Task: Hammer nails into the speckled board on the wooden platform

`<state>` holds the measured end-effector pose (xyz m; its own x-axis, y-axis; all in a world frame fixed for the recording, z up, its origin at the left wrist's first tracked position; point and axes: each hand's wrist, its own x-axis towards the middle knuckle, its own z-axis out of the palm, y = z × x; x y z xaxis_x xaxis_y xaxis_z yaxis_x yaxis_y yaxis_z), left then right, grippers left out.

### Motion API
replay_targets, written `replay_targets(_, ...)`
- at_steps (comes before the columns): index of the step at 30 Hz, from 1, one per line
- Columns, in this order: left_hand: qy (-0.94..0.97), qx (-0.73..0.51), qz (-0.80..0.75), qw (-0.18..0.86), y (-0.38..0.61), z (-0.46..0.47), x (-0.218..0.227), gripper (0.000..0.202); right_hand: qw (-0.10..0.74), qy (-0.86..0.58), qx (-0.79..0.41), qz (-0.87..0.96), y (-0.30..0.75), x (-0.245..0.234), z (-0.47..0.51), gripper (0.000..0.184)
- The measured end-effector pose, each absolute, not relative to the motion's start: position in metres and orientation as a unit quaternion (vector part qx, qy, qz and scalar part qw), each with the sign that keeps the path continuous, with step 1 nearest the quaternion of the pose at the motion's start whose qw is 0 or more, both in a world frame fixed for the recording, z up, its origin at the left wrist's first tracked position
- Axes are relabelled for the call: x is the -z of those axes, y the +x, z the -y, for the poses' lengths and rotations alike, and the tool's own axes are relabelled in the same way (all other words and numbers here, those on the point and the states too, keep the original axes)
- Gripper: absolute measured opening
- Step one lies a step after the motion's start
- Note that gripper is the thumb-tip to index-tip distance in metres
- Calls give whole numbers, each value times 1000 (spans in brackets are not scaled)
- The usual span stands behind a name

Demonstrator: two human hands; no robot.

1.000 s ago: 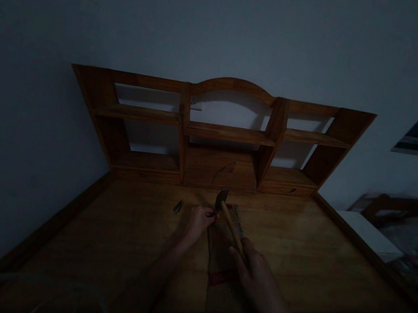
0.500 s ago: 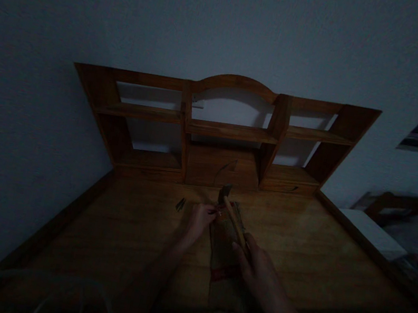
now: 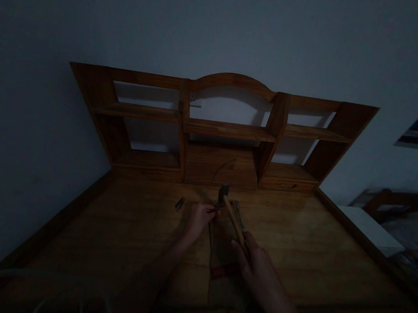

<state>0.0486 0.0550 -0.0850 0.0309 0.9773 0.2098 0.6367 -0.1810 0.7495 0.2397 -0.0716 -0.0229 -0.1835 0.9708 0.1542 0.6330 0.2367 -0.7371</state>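
Note:
My right hand (image 3: 255, 263) is closed round the wooden handle of a hammer (image 3: 236, 220). Its dark head points away from me, over the far end of a long, narrow, dull-coloured piece (image 3: 223, 250) with a red band across it; I cannot tell if that is cloth or board. Just left of the hammer head, my left hand (image 3: 201, 216) pinches something small and dark, too dim to name. Small orange glints show beside those fingertips. A few thin, dark slivers (image 3: 179, 204) lie on the desk to the left of that hand.
The wooden desk (image 3: 120, 232) has raised side edges. Along its back stands a wooden shelf unit (image 3: 229, 130) against the wall. At the right are a white surface (image 3: 370, 231) and a wooden chair back (image 3: 401, 202). A pale curved cord (image 3: 25, 272) crosses the lower left.
The view has shifted very slightly. Both hands keep nearly the same places, and the hammer head stays close to the left fingertips.

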Motion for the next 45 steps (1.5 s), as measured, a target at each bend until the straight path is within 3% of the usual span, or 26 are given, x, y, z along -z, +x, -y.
replay_targets(20, 685, -366, -588, 227, 50, -48, 76, 17, 272, -567, -262, 732, 237, 30, 72, 38)
replay_targets(45, 687, -336, -609, 211, 48, -53, 79, 14, 288, -561, -271, 728, 235, 32, 77, 42)
